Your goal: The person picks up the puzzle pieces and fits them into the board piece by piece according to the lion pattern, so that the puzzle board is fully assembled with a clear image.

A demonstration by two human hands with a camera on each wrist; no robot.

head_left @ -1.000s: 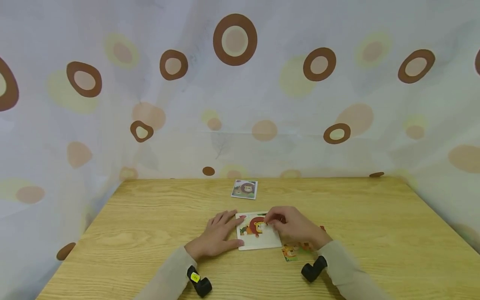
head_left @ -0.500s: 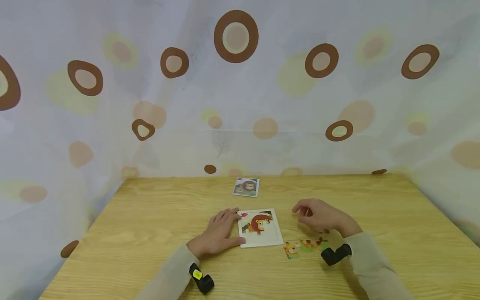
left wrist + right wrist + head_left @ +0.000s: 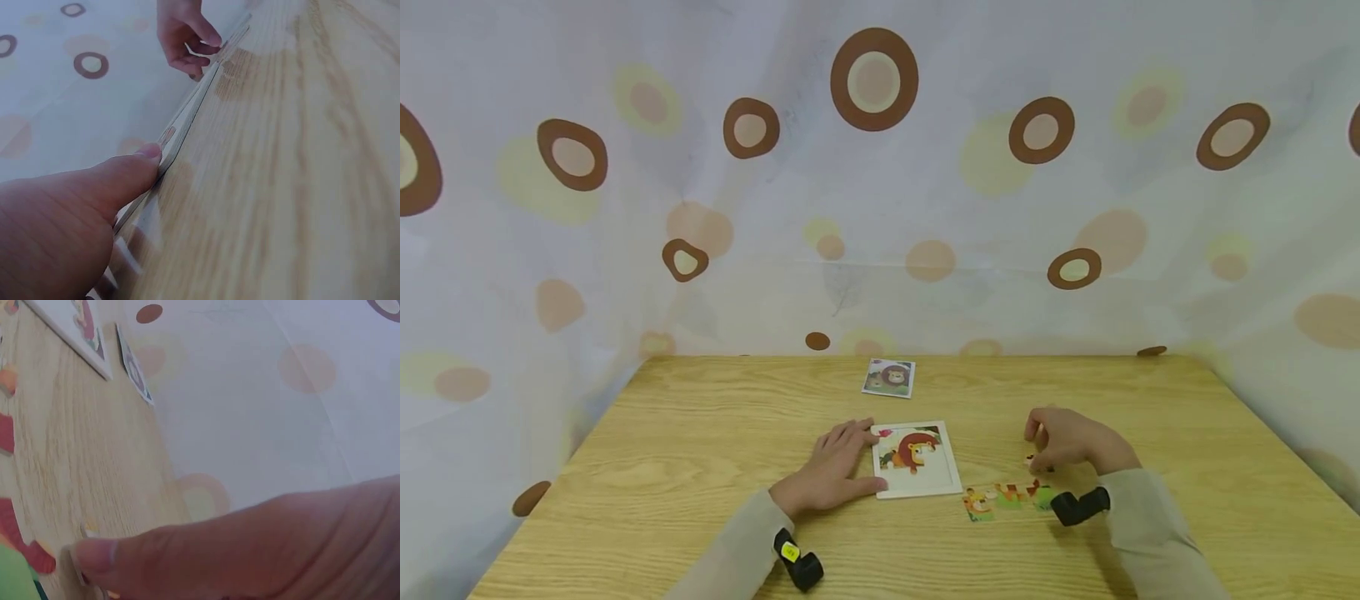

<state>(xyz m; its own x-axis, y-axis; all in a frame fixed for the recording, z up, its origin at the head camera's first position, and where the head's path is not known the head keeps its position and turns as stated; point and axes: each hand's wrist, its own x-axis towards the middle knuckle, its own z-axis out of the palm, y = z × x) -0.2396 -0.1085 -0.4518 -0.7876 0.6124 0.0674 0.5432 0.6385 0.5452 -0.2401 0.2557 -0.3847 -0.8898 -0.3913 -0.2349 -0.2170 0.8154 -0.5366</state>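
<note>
While a spotted curtain (image 3: 760, 200) fills the back and sides, a wood-grained counter (image 3: 737, 408) spreads below it. Two pale sleeves (image 3: 730, 554) come onto it, one from 7 o'clock and the other from 5 o'clock.

The hands are well apart. The left hand (image 3: 827, 475) lies at 9 o'clock of the white frame (image 3: 925, 482), its fingers extended and spread; fingertips reach the left rim and the thumb rests on the 7 o'clock corner, resting there rather than clamped. The right hand (image 3: 1078, 437) is at 3 o'clock of the frame, its fingers bent downward and its thumb touching a small loose piece (image 3: 1028, 460); I cannot tell whether it pinches that piece.

The frame lies flat near the middle of the counter. A partly made lion picture (image 3: 913, 450) fills its upper part, reaching furthest down at 9 o'clock, while bare white shows from about 4 to 7 o'clock. Between 11 and 12 o'clock from the frame, near the counter's far edge, lies a square card (image 3: 889, 379) with a lion printed on it.

Each wrist wears a black camera (image 3: 800, 567); the left one bears a yellow label (image 3: 790, 552). Orange, red and green loose pieces (image 3: 979, 504) line up at 4 o'clock of the frame, running toward the right wrist.
</note>
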